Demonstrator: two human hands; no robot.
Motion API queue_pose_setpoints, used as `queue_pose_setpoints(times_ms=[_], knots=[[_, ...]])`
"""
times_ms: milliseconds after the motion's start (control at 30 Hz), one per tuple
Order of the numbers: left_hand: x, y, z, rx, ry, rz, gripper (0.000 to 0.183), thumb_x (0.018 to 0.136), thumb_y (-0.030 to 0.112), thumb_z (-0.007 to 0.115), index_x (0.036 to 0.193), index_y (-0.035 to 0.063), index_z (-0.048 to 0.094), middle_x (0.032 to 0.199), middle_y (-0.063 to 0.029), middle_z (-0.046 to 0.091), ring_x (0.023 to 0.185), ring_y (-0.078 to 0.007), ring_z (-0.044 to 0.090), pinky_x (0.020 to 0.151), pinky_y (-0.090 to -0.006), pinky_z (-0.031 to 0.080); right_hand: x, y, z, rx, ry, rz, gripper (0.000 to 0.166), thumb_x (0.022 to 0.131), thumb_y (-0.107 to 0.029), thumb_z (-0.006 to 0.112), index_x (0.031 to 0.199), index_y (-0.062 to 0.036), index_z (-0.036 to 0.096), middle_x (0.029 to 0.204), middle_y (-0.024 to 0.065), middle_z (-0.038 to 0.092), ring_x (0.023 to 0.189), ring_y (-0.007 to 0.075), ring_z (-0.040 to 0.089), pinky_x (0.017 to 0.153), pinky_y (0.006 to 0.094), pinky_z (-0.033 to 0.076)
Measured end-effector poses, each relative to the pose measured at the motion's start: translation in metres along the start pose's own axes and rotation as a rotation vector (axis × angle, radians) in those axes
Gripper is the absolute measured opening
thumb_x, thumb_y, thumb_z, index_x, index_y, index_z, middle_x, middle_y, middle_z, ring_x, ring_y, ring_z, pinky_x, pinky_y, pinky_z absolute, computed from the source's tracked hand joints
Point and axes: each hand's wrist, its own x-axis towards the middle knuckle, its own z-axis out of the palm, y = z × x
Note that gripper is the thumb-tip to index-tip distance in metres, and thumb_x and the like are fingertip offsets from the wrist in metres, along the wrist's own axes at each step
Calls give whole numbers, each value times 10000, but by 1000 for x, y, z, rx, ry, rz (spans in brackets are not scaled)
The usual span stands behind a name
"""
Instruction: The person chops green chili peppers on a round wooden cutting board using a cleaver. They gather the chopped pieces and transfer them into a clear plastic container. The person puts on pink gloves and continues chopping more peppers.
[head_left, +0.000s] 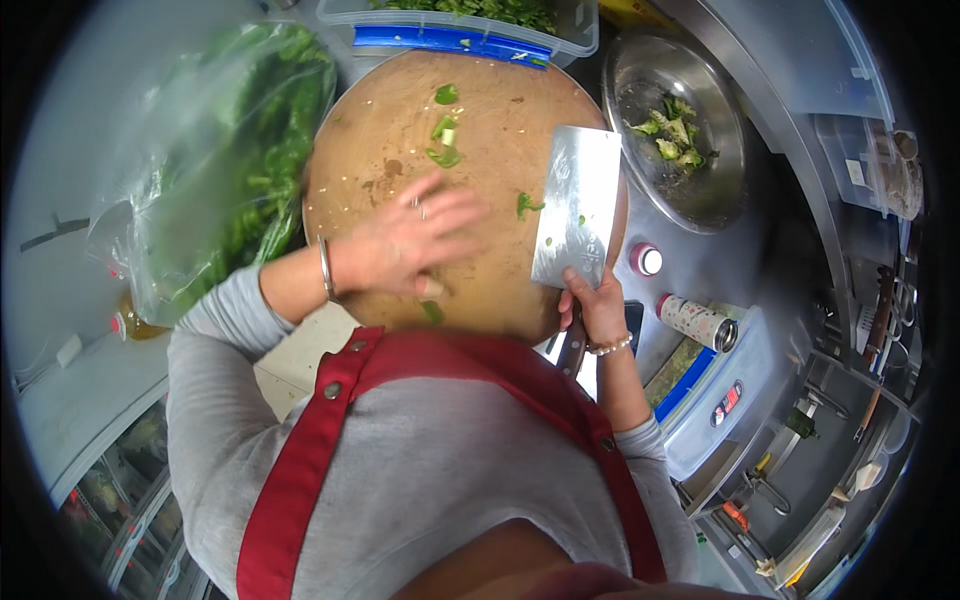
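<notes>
A round wooden chopping board (420, 127) lies before me with several scraps of green pepper (446, 94) on it. My left hand (416, 232), blurred, is over the board's lower left part with its fingers spread; nothing shows in it. One green scrap (432, 311) lies just below its thumb. At the board's right edge my right hand (592, 300) grips a cleaver (577, 199) near the joint of blade and wooden handle. The broad blade lies over the board, with small green bits on it. Another pepper scrap (528, 205) is beside the blade's left edge.
A clear plastic bag of green peppers (247, 150) stands left of the board. Beyond it is a plastic tub (457, 28) of chopped greens. To the right are a steel bowl (622, 97) with pepper cores, a flask (694, 321) and a lidded plastic box (720, 405).
</notes>
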Motion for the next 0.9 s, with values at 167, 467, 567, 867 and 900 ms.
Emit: queue_pose_setpoints(times_ms=[167,467,567,867,900], knots=[[-5,-11,35,172,271,-314,569,747,350,648,1262,168,490,1403,-108,356,1311,-289,313,1076,-515,230,17,-12,22,-84,-53,-37,197,891,-164,596,972,-22,485,563,70,536,382,164,500,351,298,426],[56,-34,46,-185,651,-848,579,878,392,495,1328,41,398,1409,-239,314,1325,-363,281,1115,-473,142,30,-15,94,-110,-345,-31,191,892,-138,587,947,-23,445,579,68,540,404,161,515,356,301,431],[66,-36,39,-260,625,-810,541,914,387,454,1322,36,400,1402,-236,325,1302,-392,308,1098,-481,183,31,-26,98,-47,-380,-70,208,873,-137,603,963,-24,453,576,73,544,406,169,519,351,296,427],[58,-70,-96,-595,1205,-654,445,922,329,498,1260,41,493,1275,-198,514,1215,-307,467,1010,-347,357,70,-162,86,174,-253,-44,271,863,-331,615,905,-74,536,503,0,478,370,123,434,350,251,353],[29,-53,-96,-616,1196,-646,446,920,313,507,1272,41,485,1277,-192,517,1212,-285,477,1003,-340,367,69,-148,79,42,-269,-112,266,863,-308,617,945,-69,535,485,11,473,358,133,436,336,257,357]])
